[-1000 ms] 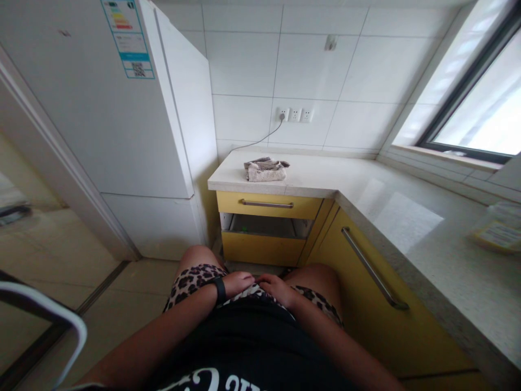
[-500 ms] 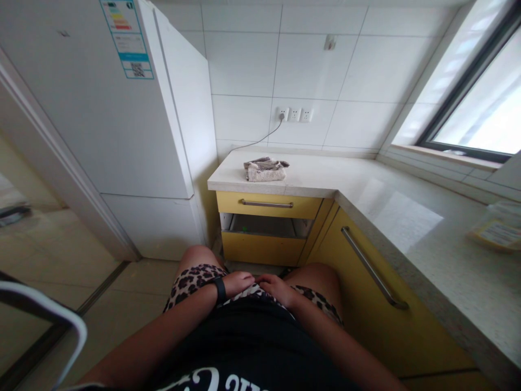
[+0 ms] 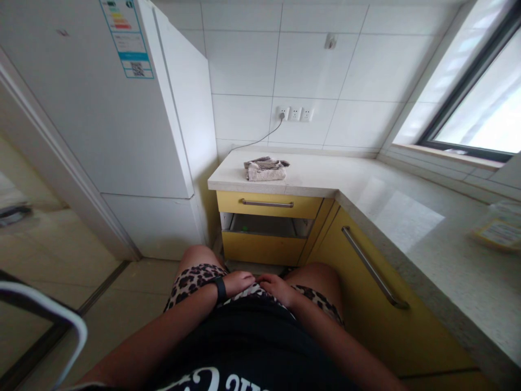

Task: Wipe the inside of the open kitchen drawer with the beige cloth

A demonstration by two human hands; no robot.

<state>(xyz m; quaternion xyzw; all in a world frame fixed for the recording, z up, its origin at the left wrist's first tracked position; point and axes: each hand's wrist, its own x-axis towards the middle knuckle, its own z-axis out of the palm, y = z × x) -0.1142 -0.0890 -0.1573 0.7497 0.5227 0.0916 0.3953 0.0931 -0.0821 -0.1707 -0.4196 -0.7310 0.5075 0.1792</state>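
Note:
My left hand (image 3: 238, 282), with a black band on its wrist, rests on my lap over the leopard-print shorts (image 3: 191, 285). Opposite it lies my right hand (image 3: 279, 288), and the fingertips of both meet or nearly meet in the middle. The fingers look relaxed and laid out flat, and no object shows in either hand. Beyond my knees, a folded greyish-brown towel (image 3: 266, 172) sits on the pale countertop (image 3: 317, 171), out of reach of both resting hands.
Below the counter are yellow drawers (image 3: 264, 250) with an open gap between them. A refrigerator (image 3: 101, 119) stands at left. On the right run a cabinet door handle (image 3: 374, 269) and a counter bearing a plastic package (image 3: 499, 231). A cord (image 3: 260, 140) leads to a wall socket (image 3: 282, 113).

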